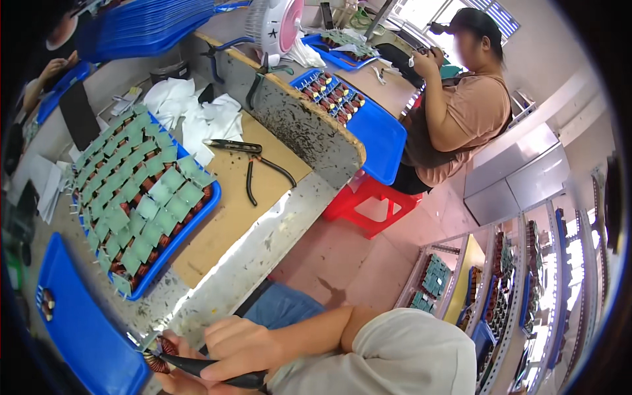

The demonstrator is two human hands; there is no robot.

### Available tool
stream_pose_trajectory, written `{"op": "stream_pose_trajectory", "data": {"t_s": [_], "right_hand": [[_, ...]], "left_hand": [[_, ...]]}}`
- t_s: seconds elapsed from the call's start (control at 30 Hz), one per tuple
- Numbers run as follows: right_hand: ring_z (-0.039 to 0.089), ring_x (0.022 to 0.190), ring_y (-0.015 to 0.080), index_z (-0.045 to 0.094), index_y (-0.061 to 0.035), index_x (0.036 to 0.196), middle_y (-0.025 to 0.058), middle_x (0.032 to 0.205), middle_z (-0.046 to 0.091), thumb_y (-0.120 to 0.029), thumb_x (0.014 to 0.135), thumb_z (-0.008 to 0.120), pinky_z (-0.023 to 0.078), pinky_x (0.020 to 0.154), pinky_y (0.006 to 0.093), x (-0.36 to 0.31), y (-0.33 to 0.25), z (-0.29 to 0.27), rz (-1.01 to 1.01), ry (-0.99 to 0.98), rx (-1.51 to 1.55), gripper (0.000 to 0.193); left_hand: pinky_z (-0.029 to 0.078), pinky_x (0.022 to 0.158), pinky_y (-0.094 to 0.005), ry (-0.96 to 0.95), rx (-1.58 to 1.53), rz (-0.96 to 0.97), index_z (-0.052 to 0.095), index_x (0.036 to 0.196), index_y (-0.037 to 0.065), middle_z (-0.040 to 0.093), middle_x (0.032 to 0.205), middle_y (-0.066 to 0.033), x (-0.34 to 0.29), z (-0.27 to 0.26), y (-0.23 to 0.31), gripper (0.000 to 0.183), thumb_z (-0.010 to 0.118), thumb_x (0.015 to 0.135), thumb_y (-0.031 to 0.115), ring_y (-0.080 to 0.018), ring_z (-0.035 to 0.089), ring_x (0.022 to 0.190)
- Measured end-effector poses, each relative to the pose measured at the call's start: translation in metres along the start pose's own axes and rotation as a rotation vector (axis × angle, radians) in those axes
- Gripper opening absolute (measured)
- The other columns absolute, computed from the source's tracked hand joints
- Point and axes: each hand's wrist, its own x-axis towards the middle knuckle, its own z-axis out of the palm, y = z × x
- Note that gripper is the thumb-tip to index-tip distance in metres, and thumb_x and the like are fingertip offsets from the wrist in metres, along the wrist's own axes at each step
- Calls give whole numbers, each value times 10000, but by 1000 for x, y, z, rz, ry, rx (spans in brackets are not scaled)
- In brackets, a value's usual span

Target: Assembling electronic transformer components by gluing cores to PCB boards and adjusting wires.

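Note:
Low in the view, my left hand is closed around a copper-wound coil with a small board at its top. My right hand grips a pair of black-handled pliers, the front end lying against the coil. The plier jaws are hidden by the coil and fingers. Just left of my hands lies a blue tray with a single coil in it. Beyond them, a second blue tray is packed with rows of green boards on coils.
Another pair of pliers rests on brown cardboard, near crumpled white cloth. A low partition divides the bench. Across it, a person sits on a red stool. Shelves of trays stand at right.

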Motion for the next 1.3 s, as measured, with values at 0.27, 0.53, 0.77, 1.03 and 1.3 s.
{"op": "stream_pose_trajectory", "data": {"t_s": [0.27, 0.53, 0.77, 1.03, 1.3], "right_hand": [[440, 430, 242, 524, 32, 886, 91, 564, 478, -89, 688, 622, 320, 405, 321, -4, 0, -1, 1, -6, 2, 252], [456, 447, 218, 551, 23, 848, 104, 589, 483, -37, 705, 612, 338, 406, 306, 4, -3, -12, 55, -247, 43, 166], [537, 534, 209, 445, -70, 996, 73, 661, 558, -98, 673, 690, 431, 456, 294, -2, -6, -8, 166, -400, -91, 406], [507, 479, 189, 432, -59, 979, 54, 624, 507, -67, 687, 658, 402, 392, 280, -11, 3, 8, 129, -388, -111, 369], [527, 494, 191, 433, -60, 981, 57, 637, 515, -66, 695, 654, 419, 407, 281, -11, 3, 9, 149, -393, -120, 361]], "left_hand": [[344, 601, -181, 199, -20, 39, 435, 965, 37, 452, 772, -17, -1, 23, 3, 575, 518, 706, 544, -75, 406, 684], [395, 420, -223, -8, -609, -262, 440, 1004, -66, 512, 842, -158, -5, 11, 11, 505, 569, 749, 351, -161, 477, 585], [399, 502, -217, -334, -608, -405, 425, 1059, -22, 523, 882, -92, -6, 9, 11, 563, 630, 705, 365, -139, 494, 670], [409, 512, -232, -296, -618, -363, 418, 1017, -1, 517, 804, -62, -6, 7, 18, 480, 624, 726, 322, -130, 489, 626], [495, 755, -327, -376, -493, -366, 395, 1140, -15, 515, 1043, -189, -1, -4, 12, 640, 628, 699, 386, -224, 546, 929]]}}
